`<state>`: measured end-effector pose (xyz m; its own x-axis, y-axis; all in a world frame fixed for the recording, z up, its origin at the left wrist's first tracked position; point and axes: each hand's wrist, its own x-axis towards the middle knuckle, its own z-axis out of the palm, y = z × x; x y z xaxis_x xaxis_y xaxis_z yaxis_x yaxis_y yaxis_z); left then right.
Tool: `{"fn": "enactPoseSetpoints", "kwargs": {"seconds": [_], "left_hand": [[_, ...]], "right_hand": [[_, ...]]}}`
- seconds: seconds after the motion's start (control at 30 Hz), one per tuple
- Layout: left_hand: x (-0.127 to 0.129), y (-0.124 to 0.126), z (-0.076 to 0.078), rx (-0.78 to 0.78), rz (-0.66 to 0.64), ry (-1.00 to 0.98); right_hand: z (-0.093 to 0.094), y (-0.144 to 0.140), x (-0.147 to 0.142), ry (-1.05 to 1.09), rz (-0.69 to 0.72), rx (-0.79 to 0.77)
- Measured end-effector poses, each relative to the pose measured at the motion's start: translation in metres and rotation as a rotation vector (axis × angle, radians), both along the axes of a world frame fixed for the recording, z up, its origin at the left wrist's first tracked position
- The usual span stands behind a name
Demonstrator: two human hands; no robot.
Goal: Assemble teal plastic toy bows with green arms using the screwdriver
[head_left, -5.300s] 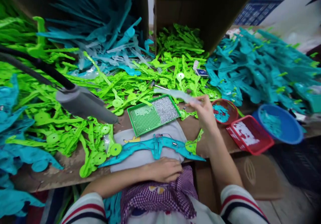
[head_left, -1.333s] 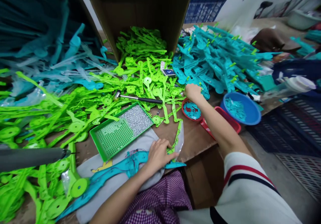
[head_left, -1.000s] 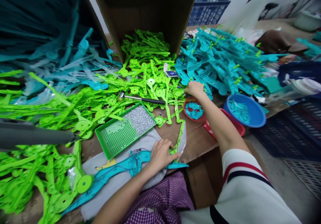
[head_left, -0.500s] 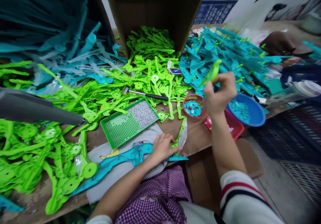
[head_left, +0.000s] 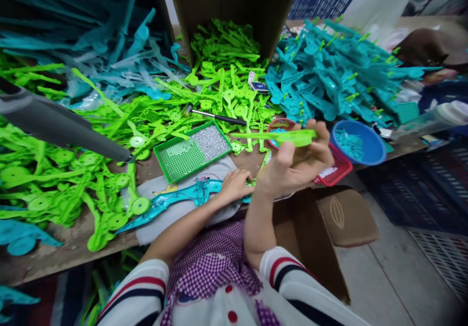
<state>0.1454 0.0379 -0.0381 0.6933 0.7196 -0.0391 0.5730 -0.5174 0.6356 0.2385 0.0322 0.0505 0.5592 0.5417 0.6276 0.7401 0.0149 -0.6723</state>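
Note:
My right hand is raised above the table's front edge, its thumb and fingers closed on a long, thin light-green plastic part that points left. Lower and to the left, my left hand presses on a long turquoise plastic part, fingers bent over its right end. A bit of green plastic shows by those fingertips, partly hidden behind my right wrist. The turquoise part lies on a grey cloth. Just behind it stands a green perforated tray with small metal pieces at its right end.
A hammer lies behind the tray. Green parts are heaped left, turquoise parts at back right. A red basket, a blue bowl and a red tray stand right. A grey tool juts in from the left.
My right hand has come left and nearer with the green part, which now lies level instead of slanting up. My left hand stays on the turquoise part. The whole view has shifted.

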Motion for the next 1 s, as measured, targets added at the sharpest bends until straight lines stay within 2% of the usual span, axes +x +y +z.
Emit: {"fn": "enactPoseSetpoints", "kwargs": {"seconds": [0.07, 0.13, 0.2, 0.3, 0.4, 0.5, 0.63, 0.77, 0.9, 1.0], "left_hand": [[0.0, 0.0, 0.0, -0.045, 0.002, 0.027], [0.0, 0.0, 0.001, -0.081, 0.003, 0.048], [0.001, 0.0, 0.002, -0.079, 0.001, 0.054], [0.001, 0.0, 0.002, -0.069, 0.004, 0.057], [0.001, 0.0, 0.004, -0.07, -0.001, 0.061], [-0.001, -0.001, 0.007, -0.058, -0.023, 0.084], [-0.005, -0.003, 0.01, -0.018, -0.081, 0.026], [-0.008, -0.005, 0.006, 0.173, -0.139, -0.142], [-0.01, -0.004, -0.008, 0.364, -0.27, -0.306], [-0.015, -0.001, -0.016, 0.409, -0.264, -0.405]], "right_hand": [[-0.017, -0.02, 0.015, -0.033, -0.206, 0.064], [-0.043, -0.042, 0.029, -0.064, -0.281, 0.172], [-0.075, -0.063, 0.037, -0.113, -0.232, 0.213], [-0.117, -0.088, 0.034, -0.152, -0.14, 0.124], [-0.138, -0.103, 0.021, -0.173, -0.049, 0.083], [-0.141, -0.11, 0.012, -0.159, 0.036, 0.074], [-0.136, -0.114, 0.012, -0.037, 0.04, -0.009], [-0.131, -0.114, 0.014, -0.072, 0.094, 0.048], [-0.113, -0.121, 0.021, -0.101, 0.183, 0.05], [-0.094, -0.121, 0.039, -0.1, 0.133, 0.049]]}}
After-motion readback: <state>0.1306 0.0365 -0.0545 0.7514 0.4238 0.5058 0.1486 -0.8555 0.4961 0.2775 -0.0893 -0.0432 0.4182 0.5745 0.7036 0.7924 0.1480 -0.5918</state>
